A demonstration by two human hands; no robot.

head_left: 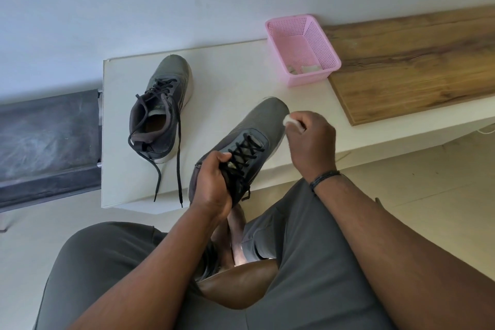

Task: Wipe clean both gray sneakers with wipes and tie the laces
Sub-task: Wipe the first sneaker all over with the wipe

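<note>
While the left hand (211, 185) gripped the nearer gray sneaker (241, 147) at its collar, its fingers (218, 158) curled over the tongue and the black laces (245, 155), the shoe was held tilted with its toe pointing away, above the near edge of the white tabletop (230, 72). At that toe, the right hand (310, 142) pinched a small white wipe (288, 119) between clenched fingers (302, 120), the wipe touching the toe's right side. A dark band (324, 177) circled the right wrist.

Left of the left hand's fingers, well apart from them, the second gray sneaker (163, 110) stood upright on the tabletop, toe pointing away, its untied laces (166, 158) trailing toward the near edge. Beyond the right hand's fingers, at the far side of the tabletop, sat a pink perforated basket (321, 43) with pale crumpled pieces (305, 69) in its bottom; what they were could not be told. Right of the basket, a wood-grain board (417, 61) lay along the tabletop. Below the hands, gray shorts (308, 262) covered the person's thighs.
</note>
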